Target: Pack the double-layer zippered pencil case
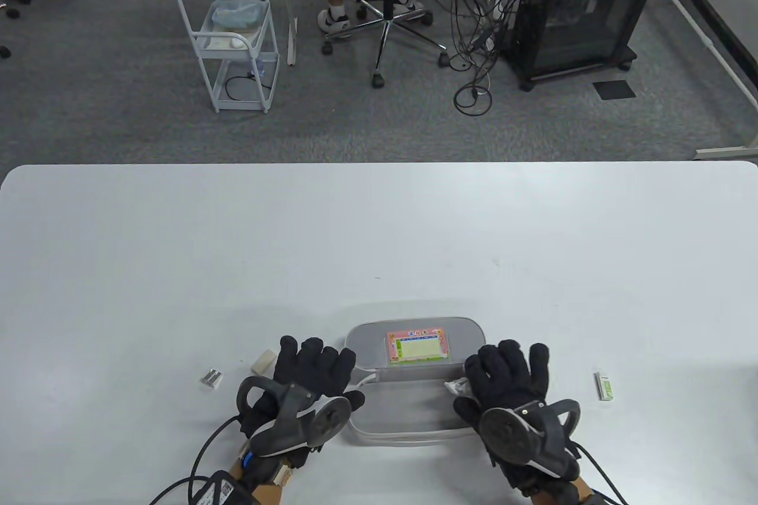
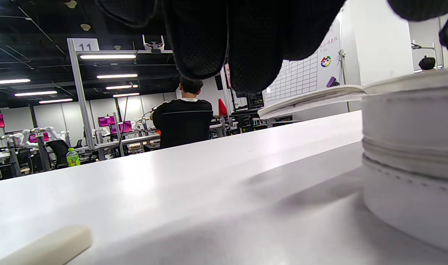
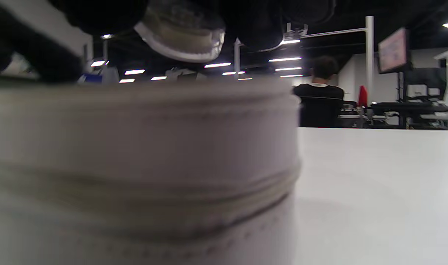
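The grey pencil case (image 1: 408,404) lies open at the table's near edge, its lid (image 1: 367,345) laid back with a colourful card (image 1: 417,346) inside it. My left hand (image 1: 320,358) hovers at the case's left end with its fingers (image 2: 227,44) stretched out and holding nothing. My right hand (image 1: 503,360) is over the case's right end and holds a small white object (image 1: 456,386), which also shows above the case wall (image 3: 143,154) in the right wrist view (image 3: 179,36). The case's side (image 2: 411,165) fills the right of the left wrist view.
A cream eraser (image 1: 263,362) and a small metal sharpener (image 1: 211,378) lie left of my left hand. A small white and green item (image 1: 604,385) lies right of my right hand. The eraser also shows in the left wrist view (image 2: 47,248).
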Tool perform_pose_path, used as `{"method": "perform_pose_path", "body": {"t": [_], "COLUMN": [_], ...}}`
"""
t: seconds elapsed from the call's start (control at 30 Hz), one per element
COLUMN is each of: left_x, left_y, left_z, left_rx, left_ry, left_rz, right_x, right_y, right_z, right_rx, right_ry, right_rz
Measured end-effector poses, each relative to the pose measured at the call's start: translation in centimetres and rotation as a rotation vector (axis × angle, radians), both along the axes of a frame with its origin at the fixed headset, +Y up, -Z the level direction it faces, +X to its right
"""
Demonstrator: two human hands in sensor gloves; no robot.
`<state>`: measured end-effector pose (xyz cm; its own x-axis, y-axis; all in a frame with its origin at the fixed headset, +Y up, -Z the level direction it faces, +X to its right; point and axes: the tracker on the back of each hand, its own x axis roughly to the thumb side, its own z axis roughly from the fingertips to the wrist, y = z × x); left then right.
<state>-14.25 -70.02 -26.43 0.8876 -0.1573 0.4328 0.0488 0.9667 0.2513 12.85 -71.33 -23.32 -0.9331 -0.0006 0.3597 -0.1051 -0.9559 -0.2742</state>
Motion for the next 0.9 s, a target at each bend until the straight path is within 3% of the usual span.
{"method": "perform_pose_path", "body": {"t": [0.13,0.4,0.5,0.6,0.73,0.83,0.9], "left_x": [-1.1,-6.1,-7.7,-8.8,-9.2,-8.5,-8.0], "left_y": [0.5,1.1,0.4,-1.3,-4.2,-5.3,-5.1], "left_z": [-0.3,-1.7,-2.6,-3.9,-5.6,-6.3,-6.3], "left_rx": [0.007,-0.01,-0.012,-0.117,-0.261,-0.307,-0.259], "left_ry": [0.035,0.232,0.37,0.5,0.572,0.624,0.593], "left_rz": [0.028,0.125,0.05,-0.064,-0.146,-0.321,-0.323], "right_x": [-1.5,-0.2,0.9,2.3,3.9,4.8,5.1], "right_y": [-1.7,-1.4,-0.8,-0.3,0.3,0.6,0.7], "right_z": [-0.5,-0.6,-0.7,-0.9,-1.2,-1.3,-1.4], "right_rx": [0.012,-0.051,-0.039,-0.026,-0.028,-0.023,-0.023], "right_ry": [0.009,0.03,0.029,-0.001,-0.048,-0.077,-0.088], "right_rz": [0.281,0.126,0.053,-0.016,-0.08,-0.115,-0.127]}}
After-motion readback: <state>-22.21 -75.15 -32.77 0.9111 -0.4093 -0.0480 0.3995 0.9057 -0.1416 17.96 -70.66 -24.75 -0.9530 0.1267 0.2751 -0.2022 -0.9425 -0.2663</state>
